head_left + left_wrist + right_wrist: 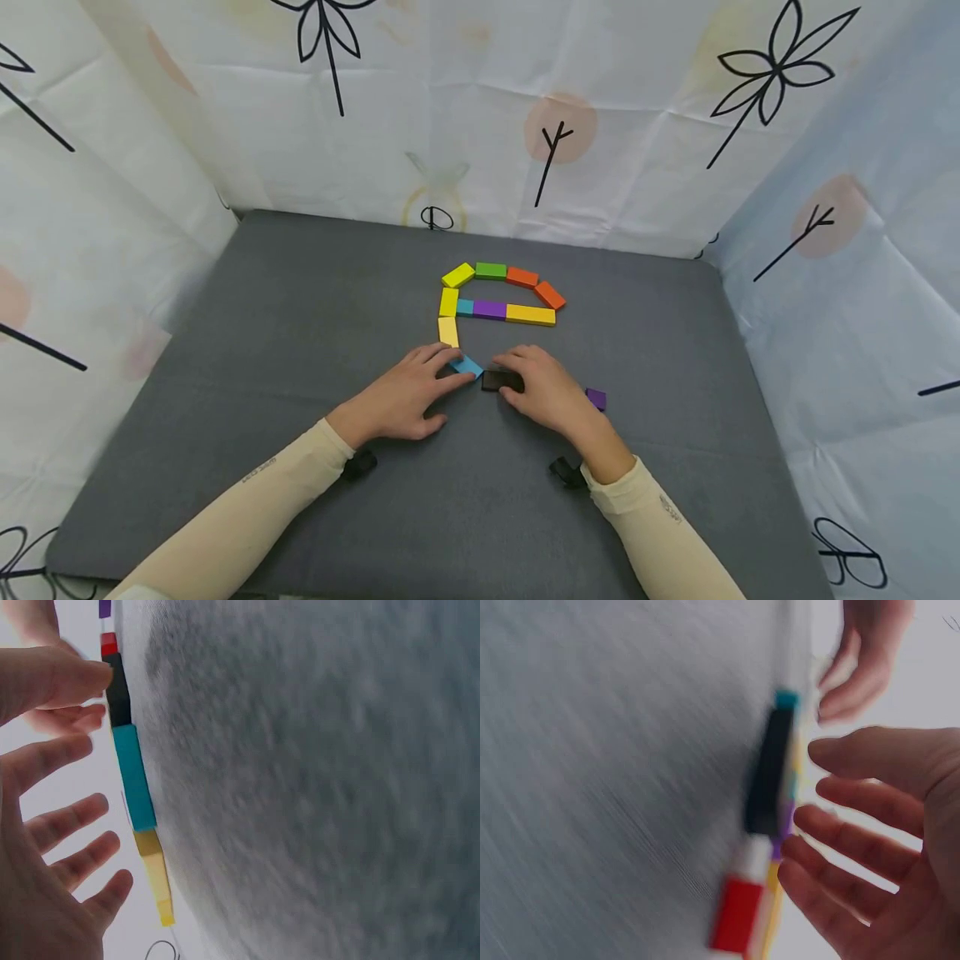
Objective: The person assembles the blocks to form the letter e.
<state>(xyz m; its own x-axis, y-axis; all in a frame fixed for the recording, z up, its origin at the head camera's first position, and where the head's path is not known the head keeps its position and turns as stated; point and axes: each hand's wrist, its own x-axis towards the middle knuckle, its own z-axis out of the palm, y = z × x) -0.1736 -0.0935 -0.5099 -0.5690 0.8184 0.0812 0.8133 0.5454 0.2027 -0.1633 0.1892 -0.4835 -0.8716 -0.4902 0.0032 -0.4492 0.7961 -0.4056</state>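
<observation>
My left hand (pixel 408 392) lies beside a light blue block (pixel 467 367), its index finger and thumb extended at that block and the others spread. My right hand (pixel 551 392) hovers by a black block (pixel 498 381), thumb and fingertips close around its right end. In the right wrist view its fingers (pixel 855 832) are relaxed and apart. The black block's left end meets the blue block's corner. A red block (pixel 736 915) shows beyond the black one in the right wrist view; in the head view the right hand hides it.
A curved row continues with a cream block (pixel 447 332), yellow blocks (pixel 448 302), a green block (pixel 491 271) and orange blocks (pixel 550 295). A teal block (pixel 465 307), purple block (pixel 490 310) and golden block (pixel 531 315) form a bar. Another purple block (pixel 596 399) lies right of my right hand.
</observation>
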